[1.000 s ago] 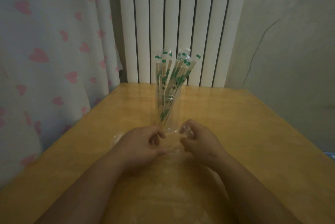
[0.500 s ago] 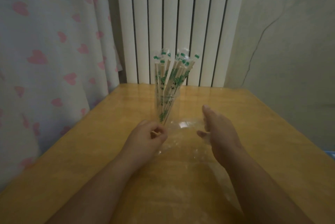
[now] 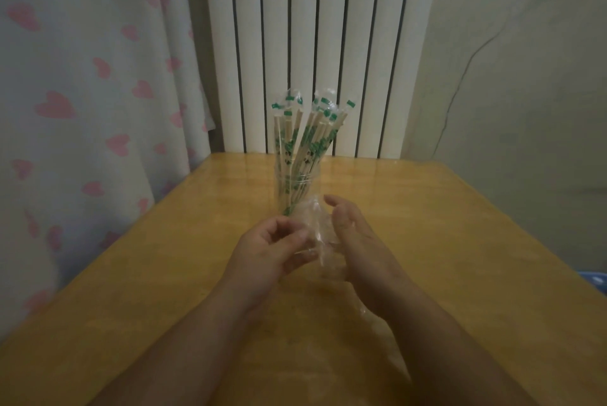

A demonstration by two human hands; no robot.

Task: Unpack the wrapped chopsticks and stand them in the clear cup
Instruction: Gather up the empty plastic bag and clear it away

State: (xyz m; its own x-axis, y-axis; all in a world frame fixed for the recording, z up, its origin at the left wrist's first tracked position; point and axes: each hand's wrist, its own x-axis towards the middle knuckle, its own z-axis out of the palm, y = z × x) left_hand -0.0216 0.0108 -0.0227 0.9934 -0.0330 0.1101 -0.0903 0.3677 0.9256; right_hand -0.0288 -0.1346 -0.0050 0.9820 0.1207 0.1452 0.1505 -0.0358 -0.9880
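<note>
Wrapped chopsticks (image 3: 303, 139) stand upright in the clear cup (image 3: 295, 189) on the desk (image 3: 460, 241), just beyond both hands. The left hand (image 3: 269, 251) pinches a crumpled clear plastic wrapper (image 3: 315, 225) with curled fingers (image 3: 297, 236). The right hand (image 3: 358, 241), its fingers relaxed, cups the film's other side without clasping it. The step in hand appears to be gathering the film. Draw it toward the body and keep the knuckles off the top-heavy cup.
</note>
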